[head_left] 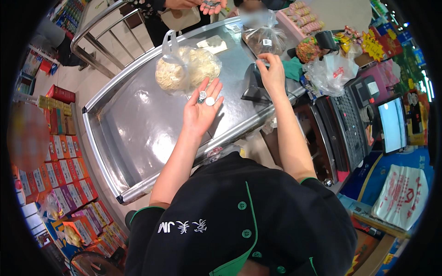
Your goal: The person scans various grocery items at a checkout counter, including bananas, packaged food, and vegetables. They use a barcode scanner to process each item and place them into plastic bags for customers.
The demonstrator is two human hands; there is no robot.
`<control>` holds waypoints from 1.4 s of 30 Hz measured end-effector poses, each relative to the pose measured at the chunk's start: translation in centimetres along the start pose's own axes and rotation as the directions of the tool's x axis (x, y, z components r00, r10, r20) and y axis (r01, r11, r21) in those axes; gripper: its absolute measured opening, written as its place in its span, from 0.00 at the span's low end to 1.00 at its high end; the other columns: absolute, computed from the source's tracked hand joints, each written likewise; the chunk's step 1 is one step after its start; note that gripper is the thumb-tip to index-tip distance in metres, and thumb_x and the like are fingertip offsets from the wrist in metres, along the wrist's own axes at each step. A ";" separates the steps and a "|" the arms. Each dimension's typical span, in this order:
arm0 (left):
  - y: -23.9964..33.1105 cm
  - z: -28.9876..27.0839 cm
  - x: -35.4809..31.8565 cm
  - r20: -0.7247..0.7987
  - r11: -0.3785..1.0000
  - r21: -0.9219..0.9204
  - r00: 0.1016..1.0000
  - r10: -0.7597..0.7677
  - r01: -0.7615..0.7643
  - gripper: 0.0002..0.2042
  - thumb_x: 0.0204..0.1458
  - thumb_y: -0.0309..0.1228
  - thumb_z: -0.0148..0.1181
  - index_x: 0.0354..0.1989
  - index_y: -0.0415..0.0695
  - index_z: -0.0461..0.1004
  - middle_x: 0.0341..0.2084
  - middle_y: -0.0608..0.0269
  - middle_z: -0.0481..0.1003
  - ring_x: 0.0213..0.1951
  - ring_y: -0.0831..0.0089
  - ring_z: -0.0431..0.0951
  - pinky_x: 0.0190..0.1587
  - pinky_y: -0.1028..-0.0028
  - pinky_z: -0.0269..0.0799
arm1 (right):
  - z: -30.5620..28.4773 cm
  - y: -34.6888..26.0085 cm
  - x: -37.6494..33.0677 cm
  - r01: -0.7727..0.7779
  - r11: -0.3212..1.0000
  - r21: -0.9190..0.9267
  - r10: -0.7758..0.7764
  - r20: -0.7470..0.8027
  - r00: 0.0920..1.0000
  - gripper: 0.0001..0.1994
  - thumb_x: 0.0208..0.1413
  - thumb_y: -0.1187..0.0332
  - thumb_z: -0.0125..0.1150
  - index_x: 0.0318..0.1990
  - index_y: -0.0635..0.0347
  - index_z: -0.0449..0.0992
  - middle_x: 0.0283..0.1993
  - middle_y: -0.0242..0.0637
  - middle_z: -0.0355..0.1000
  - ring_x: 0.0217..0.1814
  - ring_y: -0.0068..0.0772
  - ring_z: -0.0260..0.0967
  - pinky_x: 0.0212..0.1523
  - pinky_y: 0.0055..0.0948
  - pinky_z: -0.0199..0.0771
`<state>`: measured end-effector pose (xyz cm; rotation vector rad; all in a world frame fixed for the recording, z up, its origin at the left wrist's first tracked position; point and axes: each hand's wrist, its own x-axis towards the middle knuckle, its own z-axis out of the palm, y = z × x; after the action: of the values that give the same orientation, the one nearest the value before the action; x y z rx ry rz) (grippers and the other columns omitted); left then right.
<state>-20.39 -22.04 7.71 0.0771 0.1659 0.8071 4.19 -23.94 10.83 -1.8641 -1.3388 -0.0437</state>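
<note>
My left hand (pixel 202 108) is palm up over the metal counter, fingers spread, with a few silver coins (pixel 210 101) lying on the palm. Just beyond its fingertips stands a clear plastic bag of pale noodles (pixel 168 76), its handles gathered upward. My right hand (pixel 272 73) hovers above a dark stand-like device (pixel 252 85), its fingers loosely bent and apart, and nothing shows in them. Past this hand lies a knotted clear bag with dark contents (pixel 264 41). Across the counter, another person's hand (pixel 212 6) also has coins on its palm.
The metal counter (pixel 138 133) has a raised rim. A cash drawer and keyboard (pixel 343 124) and a lit screen (pixel 392 125) stand at the right, near crumpled plastic bags (pixel 330 71). Stacked boxes (pixel 64 170) line the left; a steel railing (pixel 99 46) runs beyond the counter.
</note>
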 end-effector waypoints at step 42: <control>-3.7 -0.4 -8.9 -0.321 0.906 0.350 0.939 -0.124 0.239 0.18 0.61 0.21 0.41 0.60 0.36 0.59 0.60 0.48 0.61 0.62 0.60 0.63 0.57 0.64 0.66 | -0.2 3.1 -1.2 -0.074 0.942 -0.328 0.056 -0.065 0.996 0.10 0.50 0.66 0.54 0.37 0.55 0.77 0.38 0.39 0.75 0.46 0.42 0.69 0.48 0.42 0.64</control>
<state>-23.86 -31.02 7.91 0.3102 0.6059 0.5835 6.25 -25.35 8.56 -2.1691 -1.2908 -0.2998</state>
